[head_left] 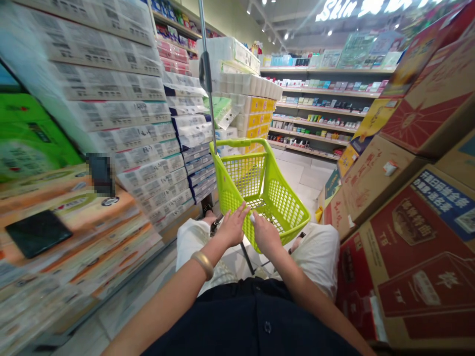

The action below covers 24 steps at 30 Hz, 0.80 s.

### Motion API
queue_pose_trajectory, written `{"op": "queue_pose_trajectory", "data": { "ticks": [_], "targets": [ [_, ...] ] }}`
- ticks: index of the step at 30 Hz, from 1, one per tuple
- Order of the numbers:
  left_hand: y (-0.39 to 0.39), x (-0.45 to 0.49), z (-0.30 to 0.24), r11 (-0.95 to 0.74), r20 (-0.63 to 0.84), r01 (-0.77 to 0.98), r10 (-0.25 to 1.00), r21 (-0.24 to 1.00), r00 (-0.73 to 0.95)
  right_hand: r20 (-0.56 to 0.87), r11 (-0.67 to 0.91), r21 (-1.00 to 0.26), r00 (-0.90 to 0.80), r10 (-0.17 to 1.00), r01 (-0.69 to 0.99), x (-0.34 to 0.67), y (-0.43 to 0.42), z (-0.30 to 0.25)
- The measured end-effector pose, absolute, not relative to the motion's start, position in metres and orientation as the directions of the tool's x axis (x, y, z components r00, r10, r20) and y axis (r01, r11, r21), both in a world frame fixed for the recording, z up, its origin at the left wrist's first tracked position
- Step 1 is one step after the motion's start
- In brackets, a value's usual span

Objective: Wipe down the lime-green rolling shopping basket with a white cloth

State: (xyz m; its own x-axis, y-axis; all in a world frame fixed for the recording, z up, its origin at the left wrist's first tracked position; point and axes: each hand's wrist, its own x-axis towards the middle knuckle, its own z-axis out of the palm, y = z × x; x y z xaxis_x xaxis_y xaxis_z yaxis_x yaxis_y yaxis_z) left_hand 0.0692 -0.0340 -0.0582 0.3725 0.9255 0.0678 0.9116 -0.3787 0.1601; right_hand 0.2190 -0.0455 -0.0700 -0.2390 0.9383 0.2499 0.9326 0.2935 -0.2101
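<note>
A lime-green shopping basket (287,198) with perforated sides stands tilted between my knees, nothing seen inside it. Over its near side lies my left hand (234,228), fingers stretched out and fairly flat by the rim; a gold-coloured bangle (202,265) circles that wrist. Close beside it, my right hand (266,233) is closed, with a small white piece (253,218) showing at the fingertips, perhaps cloth or tissue. The palms and the basket's near wall behind the hands are partly hidden. Upright at the basket's left rim runs a thin metal pole (210,99).
Stacked wrapped packs (137,123) rise on the left, with a black phone-like slab (39,233) lying on orange packs (122,210). Cardboard cartons (411,237) crowd my right side. Shelves of small goods (315,94) line the back, beyond a tiled floor (311,176).
</note>
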Motion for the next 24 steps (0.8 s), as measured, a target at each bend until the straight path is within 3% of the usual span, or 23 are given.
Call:
{"op": "queue_pose_trajectory", "data": {
  "ticks": [8, 14, 17, 20, 22, 24],
  "targets": [
    [-0.043, 0.081, -0.06, -0.408, 0.09, 0.886, 0.913, 0.222, 0.398, 0.526, 0.284, -0.156, -0.163, 0.834, 0.946, 0.245, -0.076, -0.106],
    [-0.028, 0.075, -0.057, -0.413, 0.102, 0.885, 0.911, 0.217, 0.4, 0.56, 0.291, -0.218, -0.125, 0.819, 0.932, 0.222, -0.053, -0.107],
    [-0.017, 0.066, -0.051, -0.404, 0.09, 0.889, 0.915, 0.216, 0.393, 0.582, 0.378, -0.254, -0.172, 0.795, 0.89, 0.219, -0.051, -0.106],
    [-0.013, 0.059, -0.046, -0.366, 0.088, 0.911, 0.931, 0.192, 0.355, 0.681, 0.532, -0.289, -0.22, 0.699, 0.796, 0.231, -0.055, -0.106],
    [-0.017, 0.059, -0.045, -0.342, 0.132, 0.918, 0.938, 0.2, 0.321, 0.736, 0.559, -0.298, -0.186, 0.651, 0.774, 0.245, -0.058, -0.108],
    [-0.027, 0.064, -0.049, -0.366, 0.229, 0.9, 0.921, 0.235, 0.315, 0.767, 0.483, -0.32, -0.076, 0.637, 0.815, 0.259, -0.058, -0.112]
  ]
}}
